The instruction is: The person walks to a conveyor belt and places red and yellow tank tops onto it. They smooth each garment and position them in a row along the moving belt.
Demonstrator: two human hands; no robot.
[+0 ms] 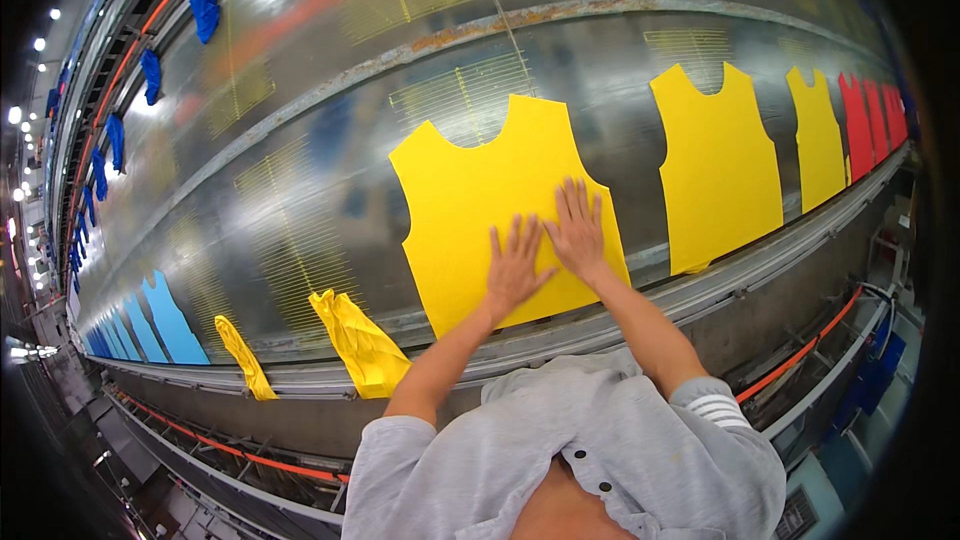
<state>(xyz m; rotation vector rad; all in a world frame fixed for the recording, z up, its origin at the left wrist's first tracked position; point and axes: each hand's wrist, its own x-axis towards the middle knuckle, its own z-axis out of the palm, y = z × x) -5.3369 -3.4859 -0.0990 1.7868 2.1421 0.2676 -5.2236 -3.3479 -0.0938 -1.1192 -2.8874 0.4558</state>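
A yellow cut fabric shirt panel (480, 217) lies flat on the long glossy table (360, 187) before me. Both palms rest on its lower right part. My left hand (516, 262) has its fingers spread, and nothing is gripped. Beside it, my right hand (579, 229) is laid flat near the panel's right edge, fingers slightly apart. The two hands are very close together at the thumb side of the right one. Above the neckline, yellow ruled lines (461, 86) show on the table surface.
To the right lie another yellow panel (716, 172), a narrower-looking one (817, 139) and red panels (855, 120). Crumpled yellow fabric (360, 345) hangs over the near edge at left, beside a smaller bunch (244, 356). Blue panels (172, 322) lie farther left. A metal rail (675, 315) runs along the near edge.
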